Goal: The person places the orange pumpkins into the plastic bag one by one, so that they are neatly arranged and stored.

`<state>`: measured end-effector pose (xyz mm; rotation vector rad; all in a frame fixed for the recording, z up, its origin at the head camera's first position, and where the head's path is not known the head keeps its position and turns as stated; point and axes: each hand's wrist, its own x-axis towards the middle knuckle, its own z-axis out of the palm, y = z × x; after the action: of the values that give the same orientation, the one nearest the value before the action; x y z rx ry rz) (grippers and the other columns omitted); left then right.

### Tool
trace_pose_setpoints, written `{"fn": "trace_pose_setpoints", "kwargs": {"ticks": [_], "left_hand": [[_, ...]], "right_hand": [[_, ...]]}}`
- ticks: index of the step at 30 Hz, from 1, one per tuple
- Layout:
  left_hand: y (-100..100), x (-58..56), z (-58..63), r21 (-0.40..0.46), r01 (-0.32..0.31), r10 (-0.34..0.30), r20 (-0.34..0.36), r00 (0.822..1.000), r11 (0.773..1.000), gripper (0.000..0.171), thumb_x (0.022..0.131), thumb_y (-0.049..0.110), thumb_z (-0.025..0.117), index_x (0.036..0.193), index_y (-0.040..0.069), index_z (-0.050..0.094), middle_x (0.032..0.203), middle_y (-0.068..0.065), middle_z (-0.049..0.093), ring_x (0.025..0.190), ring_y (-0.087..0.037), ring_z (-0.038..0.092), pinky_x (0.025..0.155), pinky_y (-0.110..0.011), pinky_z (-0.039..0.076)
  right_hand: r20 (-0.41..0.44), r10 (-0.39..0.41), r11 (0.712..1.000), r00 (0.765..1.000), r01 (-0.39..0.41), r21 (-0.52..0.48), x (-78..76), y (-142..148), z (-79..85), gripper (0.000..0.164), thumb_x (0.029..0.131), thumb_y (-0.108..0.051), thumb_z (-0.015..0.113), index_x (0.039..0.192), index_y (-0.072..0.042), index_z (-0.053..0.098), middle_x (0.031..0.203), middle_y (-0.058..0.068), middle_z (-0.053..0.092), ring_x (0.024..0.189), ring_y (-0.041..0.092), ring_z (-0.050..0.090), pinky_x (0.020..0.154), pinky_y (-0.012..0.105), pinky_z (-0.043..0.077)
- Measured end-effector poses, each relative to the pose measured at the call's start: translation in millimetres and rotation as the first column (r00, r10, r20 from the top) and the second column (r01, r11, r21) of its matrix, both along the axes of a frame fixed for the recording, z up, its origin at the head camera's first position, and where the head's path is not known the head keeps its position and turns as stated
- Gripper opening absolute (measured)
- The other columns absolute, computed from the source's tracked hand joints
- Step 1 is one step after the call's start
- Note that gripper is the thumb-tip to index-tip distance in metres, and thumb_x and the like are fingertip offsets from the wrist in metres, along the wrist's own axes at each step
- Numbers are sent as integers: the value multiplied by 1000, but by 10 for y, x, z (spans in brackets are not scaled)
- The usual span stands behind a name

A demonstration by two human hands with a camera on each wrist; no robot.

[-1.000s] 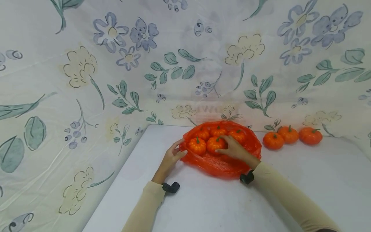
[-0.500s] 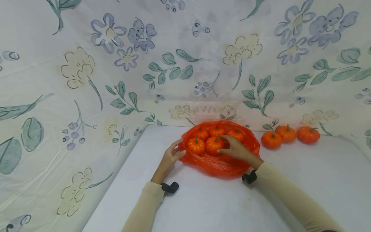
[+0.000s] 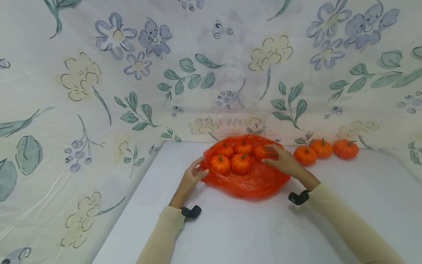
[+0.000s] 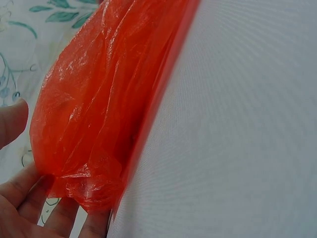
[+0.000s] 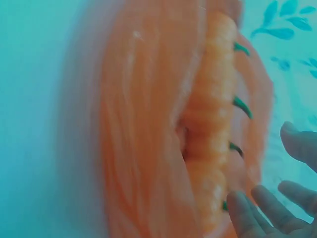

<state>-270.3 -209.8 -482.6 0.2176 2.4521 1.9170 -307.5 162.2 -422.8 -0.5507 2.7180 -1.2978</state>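
A thin red plastic bag (image 3: 254, 185) lies spread with its mouth up, and several small orange pumpkins with green stems sit in it. One pumpkin (image 3: 241, 164) is at the front middle of the bag, beside another pumpkin (image 3: 219, 164). My left hand (image 3: 189, 179) touches the bag's left edge; in the left wrist view its fingers (image 4: 62, 213) are extended along the crumpled end and the thumb stands apart. Over the bag's right side, my right hand (image 3: 286, 161) has spread fingers and holds nothing. It partly covers a pumpkin (image 3: 258, 152) at the back right.
Three more orange pumpkins stand outside the bag to the right: a near one (image 3: 305, 156), a middle one (image 3: 321, 148) and a far right one (image 3: 346, 149). A white table (image 3: 237, 231) carries everything, with a floral cloth (image 3: 184, 91) behind and to the left.
My right hand has left the front-middle pumpkin and moved right, toward the bag's right edge. That pumpkin stays in the bag. My left hand keeps touching the left edge.
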Motion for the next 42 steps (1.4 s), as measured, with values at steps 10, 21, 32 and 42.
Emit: {"fn": "trace_pose_setpoints", "kwargs": {"ticks": [10,21,32,42], "left_hand": [[2,5,-2,14,0,0,10,1000,1000,63,93,38,67,150,26,42,161,-2,35,146,-34,38,111,-52,44],[-5,58,-11,11,-16,16,41,999,1000,64,92,41,68,149,29,42,160,0,36,146,-33,39,111,-51,45],[19,42,18,7,-19,19,44,999,1000,65,91,42,68,149,29,43,161,1,36,146,-32,38,110,-51,45],[2,16,11,10,-14,13,47,999,1000,64,91,44,68,149,32,43,160,4,36,146,-29,40,110,-50,45]], "right_hand": [[-28,-184,983,983,183,-20,149,629,140,66,97,-35,65,150,-5,38,144,25,50,132,46,49,97,57,53],[-90,-344,929,935,353,108,145,1084,-47,59,98,-23,64,143,6,40,144,33,42,129,51,42,104,66,44],[-20,-370,920,929,369,133,-59,1147,-287,75,94,-25,70,149,9,32,149,36,33,133,53,32,109,70,35],[37,-387,916,921,380,131,-63,1104,-359,85,93,-35,71,152,6,27,151,38,23,133,54,26,109,71,33]]}}
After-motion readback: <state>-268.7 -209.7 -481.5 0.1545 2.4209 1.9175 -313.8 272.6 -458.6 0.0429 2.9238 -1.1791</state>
